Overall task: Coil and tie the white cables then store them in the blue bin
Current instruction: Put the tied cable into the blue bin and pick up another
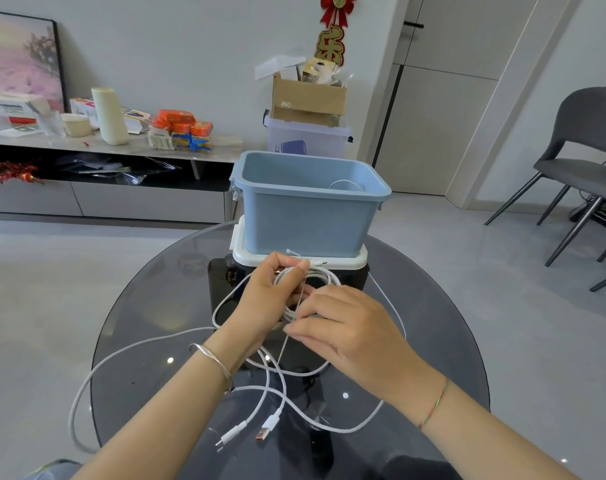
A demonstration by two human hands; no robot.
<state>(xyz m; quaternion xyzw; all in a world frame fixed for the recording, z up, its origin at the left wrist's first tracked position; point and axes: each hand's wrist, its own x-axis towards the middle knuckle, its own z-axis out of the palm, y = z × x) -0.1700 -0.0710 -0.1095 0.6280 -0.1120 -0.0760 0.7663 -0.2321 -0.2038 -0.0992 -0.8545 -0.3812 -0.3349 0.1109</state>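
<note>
My left hand (270,292) grips a small coil of white cable (324,275) above the round glass table (149,306). My right hand (343,323) pinches a thin tie (283,348) against the lower edge of that coil. Loose white cables (128,351) sprawl over the table, their plugs (249,429) lying near the front. The blue bin (308,216) stands on a white lid (357,261) just behind my hands. A white cable loop (346,184) lies inside it.
A grey chair (585,161) stands at the right. Behind the bin are a clear storage box (305,138) with a cardboard box (308,98) on top. A low cabinet (104,150) with packets and boxes runs along the left wall.
</note>
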